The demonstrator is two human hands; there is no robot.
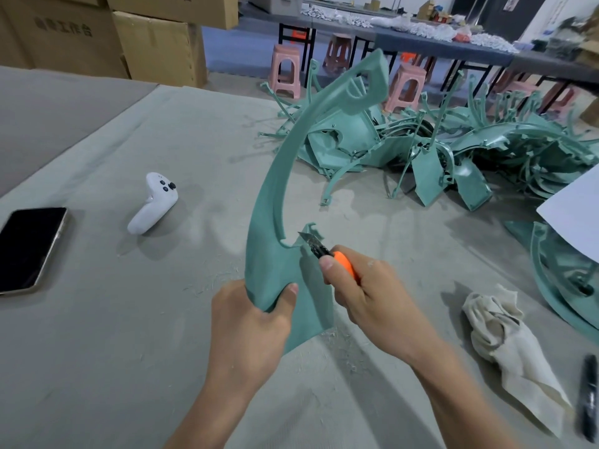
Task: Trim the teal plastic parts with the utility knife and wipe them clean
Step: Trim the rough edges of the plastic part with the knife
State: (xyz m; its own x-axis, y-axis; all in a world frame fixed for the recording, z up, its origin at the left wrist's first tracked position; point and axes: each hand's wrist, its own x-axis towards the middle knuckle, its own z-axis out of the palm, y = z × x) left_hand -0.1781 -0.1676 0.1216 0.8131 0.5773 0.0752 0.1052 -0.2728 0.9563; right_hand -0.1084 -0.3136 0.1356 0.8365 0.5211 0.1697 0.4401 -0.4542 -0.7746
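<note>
Head view shows a long curved teal part (269, 222) stood up off the grey table (129, 319), its wide base clamped in the left hand (252, 322) so the notched edge faces the blade. The right hand (366, 296), closed on an orange knife (327, 254), sets the tip there, likely shaving flash. A rag (499, 332) lies just right for wiping, and the pile of teal parts (453, 147) waits farther back.

I see even, diffuse overhead light; shadows on the desk (97, 319) are soft. Wide-angle distortion bends the edges. The background and right edge are blurred; centre is sharp.
</note>
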